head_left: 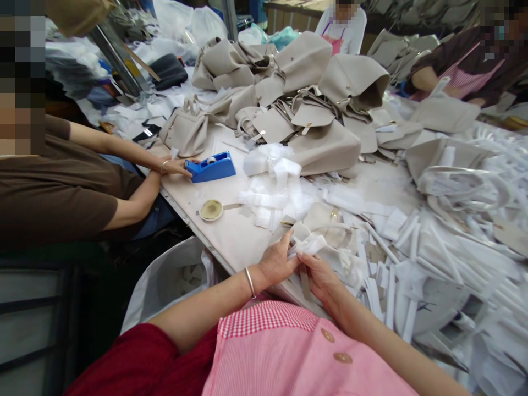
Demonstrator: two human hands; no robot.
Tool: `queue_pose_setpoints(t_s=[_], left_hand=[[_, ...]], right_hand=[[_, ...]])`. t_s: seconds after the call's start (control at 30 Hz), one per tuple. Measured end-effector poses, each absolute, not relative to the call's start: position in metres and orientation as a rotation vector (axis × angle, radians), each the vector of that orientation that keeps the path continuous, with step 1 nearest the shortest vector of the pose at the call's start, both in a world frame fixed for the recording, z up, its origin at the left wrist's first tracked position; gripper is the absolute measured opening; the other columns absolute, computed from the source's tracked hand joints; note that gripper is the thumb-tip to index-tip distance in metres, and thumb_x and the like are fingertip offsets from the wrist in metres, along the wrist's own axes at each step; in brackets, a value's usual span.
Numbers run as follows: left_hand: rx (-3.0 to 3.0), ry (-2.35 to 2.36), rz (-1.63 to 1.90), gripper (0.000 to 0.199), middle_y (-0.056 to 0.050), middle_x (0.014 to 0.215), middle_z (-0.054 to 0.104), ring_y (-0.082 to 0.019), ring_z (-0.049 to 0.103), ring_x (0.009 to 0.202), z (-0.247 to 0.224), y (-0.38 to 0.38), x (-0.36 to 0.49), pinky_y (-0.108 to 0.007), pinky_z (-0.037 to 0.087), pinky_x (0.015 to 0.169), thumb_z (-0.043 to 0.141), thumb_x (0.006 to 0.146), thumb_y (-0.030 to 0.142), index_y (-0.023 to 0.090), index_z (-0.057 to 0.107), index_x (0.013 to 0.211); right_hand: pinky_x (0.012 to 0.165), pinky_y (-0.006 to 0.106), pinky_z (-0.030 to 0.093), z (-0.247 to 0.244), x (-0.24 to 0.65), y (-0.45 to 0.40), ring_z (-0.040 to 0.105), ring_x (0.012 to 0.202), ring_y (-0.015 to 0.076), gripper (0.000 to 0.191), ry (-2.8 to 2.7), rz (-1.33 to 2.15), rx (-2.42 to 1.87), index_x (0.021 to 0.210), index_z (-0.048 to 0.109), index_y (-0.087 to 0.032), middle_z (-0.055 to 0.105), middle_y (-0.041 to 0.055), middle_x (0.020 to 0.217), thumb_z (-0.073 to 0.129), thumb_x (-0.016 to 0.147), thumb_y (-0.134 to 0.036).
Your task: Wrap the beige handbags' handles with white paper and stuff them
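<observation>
At the table's front edge, my left hand [277,258] is closed on a thin white wrapping strip [312,245], thumb and fingers pinching it. My right hand [320,278] grips the same strip from the other side, its fingertips close to the left ones. A beige strap end [304,280] hangs below the fingers. Just beyond lies a beige bag [324,216] with a small gold-coloured clasp, partly covered by white wrapping. A heap of white wrapping sheets [274,184] rests on the table past my left hand.
A person's hand at left touches a blue tape dispenser [213,168]. A round tape roll [210,210] lies nearer. Beige bags [325,146] are piled behind; white strips [391,291] crowd the right. A white sack [165,275] stands below the table edge. Two more people are beyond.
</observation>
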State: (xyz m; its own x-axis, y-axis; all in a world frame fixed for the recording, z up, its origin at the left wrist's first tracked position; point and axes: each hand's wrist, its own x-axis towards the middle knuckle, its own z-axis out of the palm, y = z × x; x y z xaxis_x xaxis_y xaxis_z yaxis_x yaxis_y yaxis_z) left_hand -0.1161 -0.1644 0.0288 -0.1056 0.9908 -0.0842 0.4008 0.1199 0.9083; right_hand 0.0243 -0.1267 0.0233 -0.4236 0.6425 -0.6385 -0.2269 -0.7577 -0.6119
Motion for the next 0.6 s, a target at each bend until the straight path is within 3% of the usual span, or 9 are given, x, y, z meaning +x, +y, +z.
queue_pose_setpoints(t_s=[0.1, 0.33, 0.6], left_hand=[[1.39, 1.647, 0.924, 0.072, -0.007, 0.091, 0.066, -0.025, 0.063, 0.083, 0.029, -0.165, -0.115, -0.037, 0.049, 0.081, 0.066, 0.079, 0.037, 0.019, 0.04, 0.143], [1.334, 1.671, 0.92, 0.081, -0.008, 0.095, 0.067, -0.027, 0.064, 0.089, 0.029, -0.167, -0.112, -0.038, 0.048, 0.086, 0.072, 0.073, 0.037, 0.02, 0.037, 0.144], [1.252, 1.702, 0.98, 0.091, -0.01, 0.104, 0.066, -0.028, 0.063, 0.098, 0.03, -0.169, -0.105, -0.04, 0.047, 0.089, 0.077, 0.07, 0.04, 0.019, 0.031, 0.145]], right_hand=[[0.072, 0.029, 0.054, 0.021, 0.017, -0.13, 0.066, 0.07, 0.0181, 0.026, -0.544, 2.096, -1.35, 0.088, 0.067, -0.016, 0.073, 0.003, 0.079, 0.077, 0.066, -0.026], [0.07, 0.027, 0.056, 0.018, 0.013, -0.133, 0.066, 0.068, 0.0167, 0.023, -0.473, 1.978, -1.409, 0.085, 0.066, -0.018, 0.072, 0.0011, 0.077, 0.076, 0.065, -0.022], [0.085, 0.033, 0.056, 0.019, 0.015, -0.134, 0.069, 0.087, 0.0219, 0.02, -0.491, 2.034, -1.267, 0.087, 0.064, -0.02, 0.073, 0.0038, 0.091, 0.07, 0.068, -0.022]])
